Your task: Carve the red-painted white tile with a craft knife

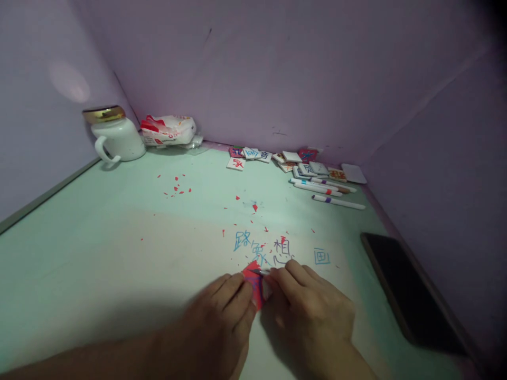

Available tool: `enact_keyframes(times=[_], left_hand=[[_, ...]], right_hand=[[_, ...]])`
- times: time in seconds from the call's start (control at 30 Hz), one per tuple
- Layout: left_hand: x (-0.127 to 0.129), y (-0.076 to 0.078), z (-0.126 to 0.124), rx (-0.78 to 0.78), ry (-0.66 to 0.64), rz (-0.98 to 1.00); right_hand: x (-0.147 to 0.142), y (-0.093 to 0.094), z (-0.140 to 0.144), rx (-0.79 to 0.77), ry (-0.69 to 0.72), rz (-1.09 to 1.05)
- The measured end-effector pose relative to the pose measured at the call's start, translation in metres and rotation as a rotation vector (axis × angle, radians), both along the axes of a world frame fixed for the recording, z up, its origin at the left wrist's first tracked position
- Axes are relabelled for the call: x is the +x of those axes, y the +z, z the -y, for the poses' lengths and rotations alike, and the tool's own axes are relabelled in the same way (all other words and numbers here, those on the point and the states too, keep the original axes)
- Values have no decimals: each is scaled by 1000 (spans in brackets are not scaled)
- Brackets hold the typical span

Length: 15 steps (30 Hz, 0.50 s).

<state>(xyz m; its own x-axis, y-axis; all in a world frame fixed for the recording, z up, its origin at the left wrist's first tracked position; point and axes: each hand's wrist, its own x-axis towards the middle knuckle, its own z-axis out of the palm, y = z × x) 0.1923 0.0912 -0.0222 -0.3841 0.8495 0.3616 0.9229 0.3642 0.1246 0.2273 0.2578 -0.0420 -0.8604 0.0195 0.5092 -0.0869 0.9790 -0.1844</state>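
Far left on the bench, a white mug with a gold lid stands near the wall, and beside it lies a red-and-white plastic packet. Small red scraps are scattered on the pale green surface.

In the middle, close to me, my left hand presses down on a small red paper piece. Its grip is closed lightly, the fingertips pinning the left edge of the paper flat to the bench. My right hand meets it from the other side; its grip is clenched around a thin tool, a blade or pen, I cannot tell which, with the tip touching the paper's top edge.

I judge that the step in hand is fine cutting or scraping on this paper. To do it well, I would keep the left fingers out of the tool's path, hold the paper without sliding, and move the tip in short, light strokes.

Just behind the hands are written characters. Further right lie tiles, marker pens, and a dark phone at the bench edge.
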Motion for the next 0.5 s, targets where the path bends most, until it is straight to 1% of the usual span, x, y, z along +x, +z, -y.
enact_keyframes(times=[0.13, 0.23, 0.3, 0.37, 0.5], left_hand=[[1, -6, 5, -100, -25, 16], [0, -12, 9, -111, -64, -11], [0, -13, 9, -90, -68, -39], [-1, -14, 9, -36, -70, -85], [-2, -12, 7, 49, -100, -154]], right_hand=[[0, -3, 1, 21, 5, -38], [0, -5, -1, 6, 8, -38], [0, -6, -2, -6, 23, -18], [-2, -7, -4, -15, 32, -4], [-9, -12, -8, 4, -62, -43]])
